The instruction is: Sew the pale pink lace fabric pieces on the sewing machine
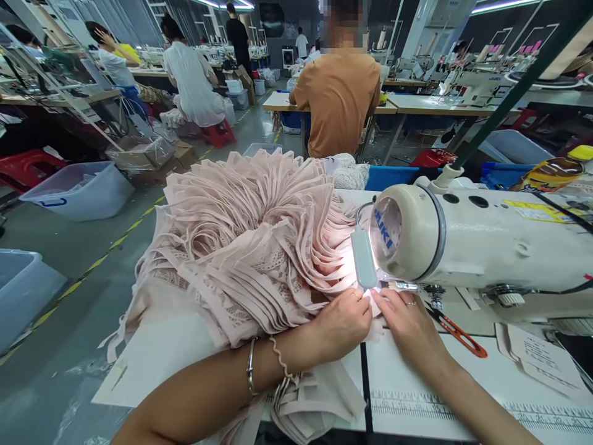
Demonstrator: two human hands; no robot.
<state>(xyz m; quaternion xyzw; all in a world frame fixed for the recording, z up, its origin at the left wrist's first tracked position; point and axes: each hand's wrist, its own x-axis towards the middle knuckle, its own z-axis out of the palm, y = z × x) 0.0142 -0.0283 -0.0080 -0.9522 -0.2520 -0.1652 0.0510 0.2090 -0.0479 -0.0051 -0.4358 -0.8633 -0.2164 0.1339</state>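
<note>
At the needle end of a white sewing machine [491, 238], my two hands meet over a small piece of pale pink fabric [377, 307]. My left hand [346, 321] is closed, its fingertips pinching the fabric's left side. Close beside it, my right hand [410, 321] grips the right side with thumb and forefinger. A grey lamp [364, 258] glows just above and hides part of the stitching area. Left of the machine rises a big heap of pink lace-trimmed fabric pieces [241, 247]; more folded pieces [315, 402] hang under my left forearm.
Orange-handled scissors [463, 337] lie right of my right hand, near paper tags with writing [540, 355]. A printed ruler [417, 405] runs along the table's front. A bottle [551, 173] stands behind the machine. Plastic bins [81, 191] sit on the floor; a person [340, 102] sits ahead.
</note>
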